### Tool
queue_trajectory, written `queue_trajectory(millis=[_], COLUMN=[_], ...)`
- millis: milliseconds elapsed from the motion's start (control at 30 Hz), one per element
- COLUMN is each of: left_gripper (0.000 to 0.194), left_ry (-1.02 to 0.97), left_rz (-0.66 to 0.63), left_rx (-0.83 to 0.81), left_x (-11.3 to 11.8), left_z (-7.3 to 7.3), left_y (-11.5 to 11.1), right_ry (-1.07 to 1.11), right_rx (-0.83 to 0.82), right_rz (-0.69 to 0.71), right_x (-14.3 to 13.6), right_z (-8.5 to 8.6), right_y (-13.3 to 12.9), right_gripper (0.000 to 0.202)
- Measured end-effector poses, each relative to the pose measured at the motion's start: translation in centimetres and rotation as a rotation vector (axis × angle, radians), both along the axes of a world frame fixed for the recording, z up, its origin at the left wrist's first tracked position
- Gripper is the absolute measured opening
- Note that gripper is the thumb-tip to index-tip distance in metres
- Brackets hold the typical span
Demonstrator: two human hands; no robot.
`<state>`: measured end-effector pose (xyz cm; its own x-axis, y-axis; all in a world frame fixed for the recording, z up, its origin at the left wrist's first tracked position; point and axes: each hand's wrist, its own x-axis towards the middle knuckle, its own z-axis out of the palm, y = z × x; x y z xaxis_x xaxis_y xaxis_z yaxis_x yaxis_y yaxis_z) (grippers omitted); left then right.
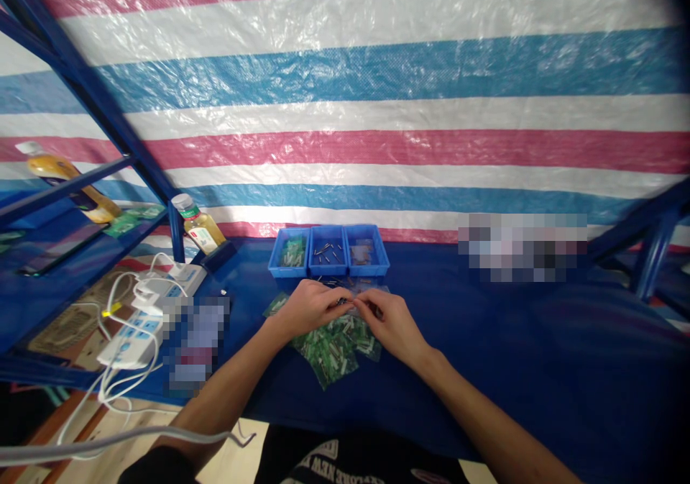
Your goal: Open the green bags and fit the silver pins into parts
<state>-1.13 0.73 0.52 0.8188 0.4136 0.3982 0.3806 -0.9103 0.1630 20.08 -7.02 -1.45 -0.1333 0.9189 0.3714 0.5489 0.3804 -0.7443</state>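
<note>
Both hands meet just in front of the blue bins, fingertips almost touching. My left hand [310, 306] is closed in a pinch, with a small dark piece at its fingertips too tiny to name. My right hand [391, 322] also pinches; whatever it holds is hidden. Under and in front of them lies a pile of small green-and-clear packets [326, 354] with whitish pieces inside. Some dark slim pieces [328, 281] lie behind my left fingers. The left bin [273, 262] has green packets, the middle bin [327, 271] dark pins, the right bin [384, 257] brownish pieces.
On the left are a white power strip [126, 341] with tangled cables, a blurred-out flat object [199, 344] and a bottle [202, 229]. Another bottle [80, 185] leans on a side shelf. A blurred patch [522, 248] sits back right on the blue table [485, 340]. Blue frame posts flank it.
</note>
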Motion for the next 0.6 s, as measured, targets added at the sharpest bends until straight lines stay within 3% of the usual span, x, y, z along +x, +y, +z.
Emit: queue_trajectory(millis=[233, 600], left_gripper=[0.028, 0.025], left_ry=[0.002, 0.015], left_rz=[0.02, -0.025], left_rx=[-0.021, -0.068], left_x=[-0.29, -0.13], left_z=[-0.02, 0.33], left_y=[0.25, -0.12], right_ry=[-0.048, -0.13], right_rx=[0.089, 0.111], right_rz=[-0.067, -0.005], right_x=[0.49, 0.11], right_z=[0.55, 0.57], right_y=[-0.28, -0.38], right_gripper=[0.017, 0.014])
